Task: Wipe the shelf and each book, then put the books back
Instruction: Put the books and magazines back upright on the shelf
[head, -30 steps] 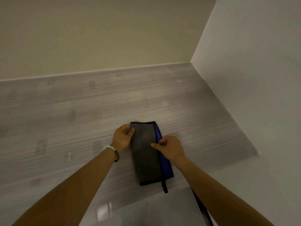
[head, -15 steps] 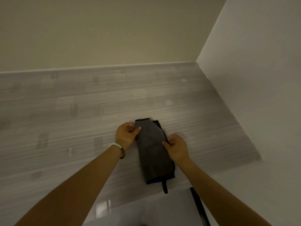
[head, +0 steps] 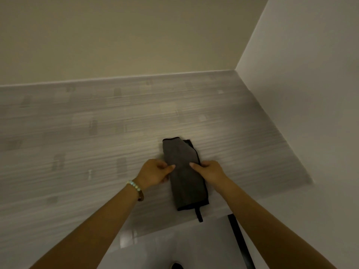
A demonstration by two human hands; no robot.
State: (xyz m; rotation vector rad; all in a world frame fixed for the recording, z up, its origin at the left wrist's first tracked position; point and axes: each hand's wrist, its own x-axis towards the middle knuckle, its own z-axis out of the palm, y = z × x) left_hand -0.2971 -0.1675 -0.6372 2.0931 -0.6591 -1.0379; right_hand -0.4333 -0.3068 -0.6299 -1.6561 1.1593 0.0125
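Observation:
A dark grey cloth (head: pixel 184 175), folded into a long strip with a black hem and a hanging loop, lies on the grey wood-grain shelf (head: pixel 81 136) near its front edge. My left hand (head: pixel 155 172) pinches the cloth's left edge at mid-length. My right hand (head: pixel 208 170) pinches the right edge opposite. No books are in view.
A beige back wall (head: pixel 136 35) bounds the shelf, and a white side wall (head: pixel 310 84) closes it on the right. Below the front edge lies a glossy pale floor (head: pixel 174 247) with a black vertical bar (head: pixel 240 241) at the right.
The cloth's blue side got folded under, leaving only grey showing. Both hands slid nearer along the cloth, from its far end to mid-length.

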